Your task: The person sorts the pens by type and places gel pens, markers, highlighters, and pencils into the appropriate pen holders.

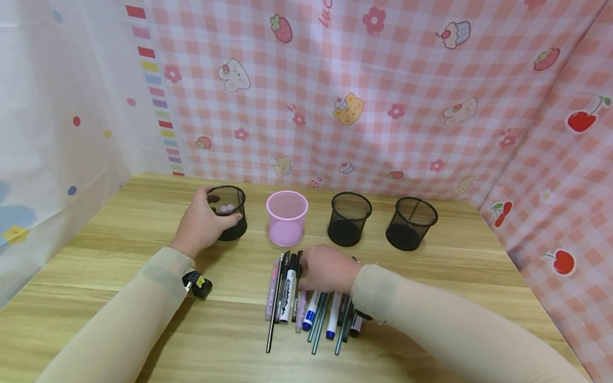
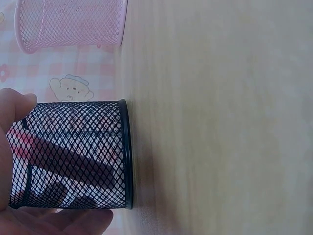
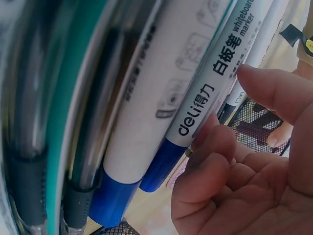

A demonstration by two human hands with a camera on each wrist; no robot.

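Head view: pens (image 1: 320, 324) partly behind right fingers (image 1: 312, 272)

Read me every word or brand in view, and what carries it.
"deli得力 白板笔 whiteboard marker": slim white blue-capped marker.
"luc", cut off: pink-and-white checked fabric backdrop.
"ife": same backdrop.
Too small or blurred: remaining print, including on the white black-capped marker.

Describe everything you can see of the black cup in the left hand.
The black cup is a round, open-topped holder of what looks like metal mesh, with a thicker rim and a base ring. It stands upright on the wooden table, left of the pink cup. The left hand grips it near the rim. Through the mesh, something long and dark with a pinkish end shows; what it is, I cannot tell.
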